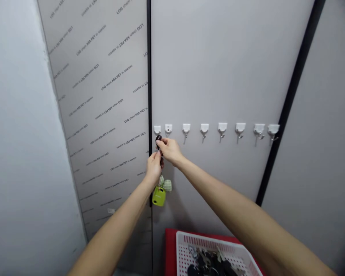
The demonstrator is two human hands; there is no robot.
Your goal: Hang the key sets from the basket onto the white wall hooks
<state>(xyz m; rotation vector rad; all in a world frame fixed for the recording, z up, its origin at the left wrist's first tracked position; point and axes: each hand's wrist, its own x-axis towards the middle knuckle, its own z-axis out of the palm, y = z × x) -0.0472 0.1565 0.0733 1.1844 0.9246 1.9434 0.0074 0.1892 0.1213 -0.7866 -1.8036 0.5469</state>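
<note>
Hands are meeting at centre frame, just below the leftmost of a row of white adhesive hooks [157, 129] running across the middle of the grey wall panel [218, 69]. The right hand [170, 150] is pinching a small black key [158, 141] at its top, fingers closed on it and lifting it up to that hook, apparently so that its ring can catch on the prong. The left hand [154, 165] is gripping the same bunch lower down, fingers clamped together around it, seemingly steadying it while the upper end is being guided. A green tag [159, 196] with a pale checked bow is dangling free below the left hand, hanging plumb under its own weight. The other hooks to the right are showing nothing on them. At lower centre a white perforated basket [184, 245] is sitting on a red surface [170, 249], holding a heap of dark keys within reach below the hooks. The panel at upper left [103, 96] is carrying a protective film printed repeatedly with what is reading as "LOG chem ASA PET", the remaining words being too small to confirm.
</note>
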